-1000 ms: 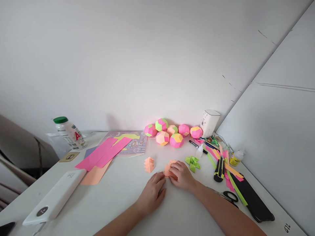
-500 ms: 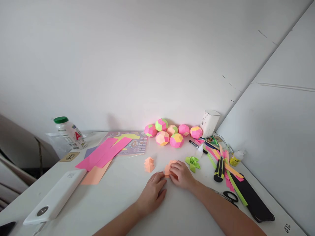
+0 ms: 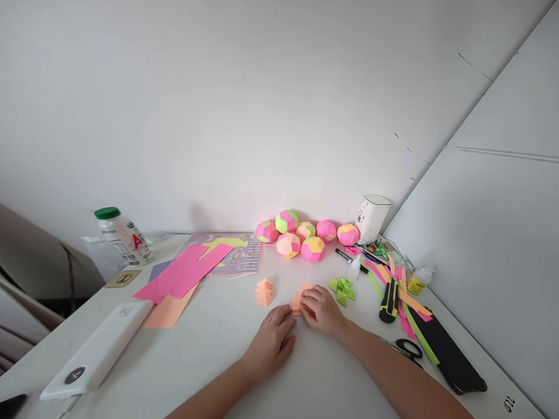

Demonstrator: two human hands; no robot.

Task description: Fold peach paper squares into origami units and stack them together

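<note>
- The bench [image 3: 196, 366] meets the walls at its back and right edges; its white surface shows in a broad stretch between the power bank and the left hand.
- Pink sheets [image 3: 192, 273] lie toward the back left.
- The power bank [image 3: 100, 352] lies along the left edge.
- The black case [image 3: 454, 355] lies near the right edge, strips [image 3: 419, 334] overlapping it.
- Left hand [image 3: 271, 343]: loosely open, palm down, fingertips at the orange paper's near left edge; contact is unclear.
- Right hand [image 3: 323, 308]: closed on the orange paper, fingers bent over it.
- Paper balls [image 3: 313, 249] cluster near the back edge, beyond both hands.
- The cutter [image 3: 389, 301] and scissors [image 3: 409, 348] lie right of the right hand.
- The green piece [image 3: 342, 290] sits just beside that hand.
- The orange paper [image 3: 297, 301] is on the bench, partly covered.
- The small orange piece [image 3: 264, 292] stands apart, beyond the left hand.
</note>
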